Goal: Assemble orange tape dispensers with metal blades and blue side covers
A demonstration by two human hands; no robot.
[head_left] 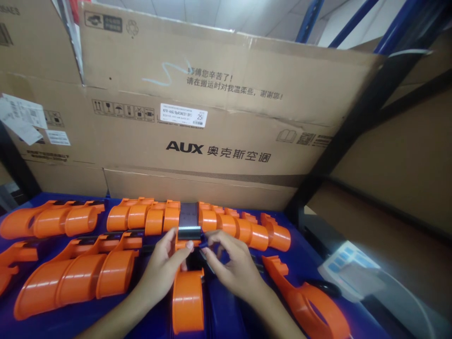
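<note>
Plain orange dispensers (pixel 188 302), solid blue tabletop (pixel 155 320).

head-worn view, facing forward and down, close above the hands (pixel 199 256)

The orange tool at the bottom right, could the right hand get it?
Probably yes: nothing seems between the right hand and that orange tool, though the hand's busy at the held dispenser.

Bench (pixel 226 296) bearing tape dispensers (pixel 81 280) in rows, with further dispensers at left and right; cardboard (pixel 212 141) standing behind; rack post (pixel 330 127) at right, beyond the rows' right end.
</note>
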